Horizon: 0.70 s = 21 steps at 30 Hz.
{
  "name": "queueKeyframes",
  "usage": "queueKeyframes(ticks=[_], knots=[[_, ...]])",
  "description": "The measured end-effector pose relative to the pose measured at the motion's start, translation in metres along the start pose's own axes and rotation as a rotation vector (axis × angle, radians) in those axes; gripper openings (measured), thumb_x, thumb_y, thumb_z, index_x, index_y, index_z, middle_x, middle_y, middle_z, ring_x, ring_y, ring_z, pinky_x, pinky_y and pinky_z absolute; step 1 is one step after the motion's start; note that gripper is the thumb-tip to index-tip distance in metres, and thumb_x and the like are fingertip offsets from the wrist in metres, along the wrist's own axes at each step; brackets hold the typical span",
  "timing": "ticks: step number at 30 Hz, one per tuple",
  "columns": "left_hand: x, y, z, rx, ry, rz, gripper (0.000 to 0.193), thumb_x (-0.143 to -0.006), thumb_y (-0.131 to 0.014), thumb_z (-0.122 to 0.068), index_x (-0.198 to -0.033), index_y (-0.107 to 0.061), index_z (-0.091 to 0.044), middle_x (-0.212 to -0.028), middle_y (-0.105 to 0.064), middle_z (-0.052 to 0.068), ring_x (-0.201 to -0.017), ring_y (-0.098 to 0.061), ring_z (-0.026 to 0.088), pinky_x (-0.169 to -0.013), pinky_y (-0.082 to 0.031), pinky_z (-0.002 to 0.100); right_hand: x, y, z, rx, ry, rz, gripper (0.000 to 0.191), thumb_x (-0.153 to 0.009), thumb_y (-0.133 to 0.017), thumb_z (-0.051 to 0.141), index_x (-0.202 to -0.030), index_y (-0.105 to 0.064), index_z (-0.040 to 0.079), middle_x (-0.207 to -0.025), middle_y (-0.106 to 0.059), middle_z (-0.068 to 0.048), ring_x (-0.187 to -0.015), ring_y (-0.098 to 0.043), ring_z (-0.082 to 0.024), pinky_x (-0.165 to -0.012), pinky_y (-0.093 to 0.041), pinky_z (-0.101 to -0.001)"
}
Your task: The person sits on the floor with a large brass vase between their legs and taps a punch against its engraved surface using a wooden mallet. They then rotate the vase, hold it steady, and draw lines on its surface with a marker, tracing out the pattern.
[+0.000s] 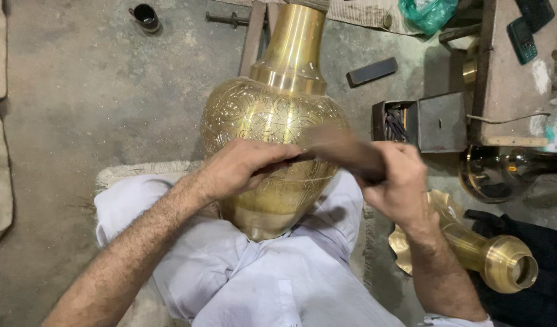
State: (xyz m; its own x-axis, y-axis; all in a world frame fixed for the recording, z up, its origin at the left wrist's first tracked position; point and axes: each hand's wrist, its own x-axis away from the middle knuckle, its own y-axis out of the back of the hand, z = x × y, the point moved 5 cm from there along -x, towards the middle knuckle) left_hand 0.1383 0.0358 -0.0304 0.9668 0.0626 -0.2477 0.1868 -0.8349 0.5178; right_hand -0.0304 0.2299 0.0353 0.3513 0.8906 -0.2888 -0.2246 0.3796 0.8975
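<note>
A large engraved brass vase [272, 115] lies on my lap, its neck pointing away from me. My left hand [239, 166] rests on the vase's belly, fingers pinched around a thin dark tool whose tip I cannot make out. My right hand [396, 178] is closed around a brown wooden mallet [345, 148], which is blurred with motion just above the left hand's fingers. My lap is covered in pale blue-white cloth [278, 278].
A second brass piece [472, 248] lies at the right by my leg. A dark open box of tools [399, 124] and a wooden bench [508, 72] with two phones stand at the upper right. A small dark cup [146, 17] sits on the concrete floor, upper left.
</note>
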Motion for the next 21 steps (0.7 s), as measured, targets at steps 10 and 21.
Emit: queueKeyframes(ticks=[10, 21], knots=[[0.026, -0.012, -0.002, 0.003, 0.082, -0.319, 0.036, -0.096, -0.070, -0.006, -0.132, -0.064, -0.008, -0.120, -0.075, 0.012, -0.106, -0.076, 0.024, -0.091, -0.062, 0.034, -0.035, 0.017, 0.005, -0.172, 0.044, 0.145, 0.040, -0.075, -0.082, 0.007, -0.111, -0.064, 0.007, -0.093, -0.069, -0.006, -0.087, -0.067, -0.026, -0.083, -0.053, -0.0424], [0.043, -0.035, 0.001, 0.097, 0.183, -0.566, 0.027, -0.098, -0.067, -0.001, -0.124, -0.066, -0.003, -0.113, -0.077, 0.011, -0.102, -0.077, 0.019, -0.088, -0.061, 0.032, -0.079, 0.029, 0.031, 0.202, 0.253, 0.341, 0.036, -0.075, -0.081, 0.012, -0.106, -0.062, 0.010, -0.084, -0.072, -0.006, -0.079, -0.070, -0.028, -0.082, -0.047, -0.0461]])
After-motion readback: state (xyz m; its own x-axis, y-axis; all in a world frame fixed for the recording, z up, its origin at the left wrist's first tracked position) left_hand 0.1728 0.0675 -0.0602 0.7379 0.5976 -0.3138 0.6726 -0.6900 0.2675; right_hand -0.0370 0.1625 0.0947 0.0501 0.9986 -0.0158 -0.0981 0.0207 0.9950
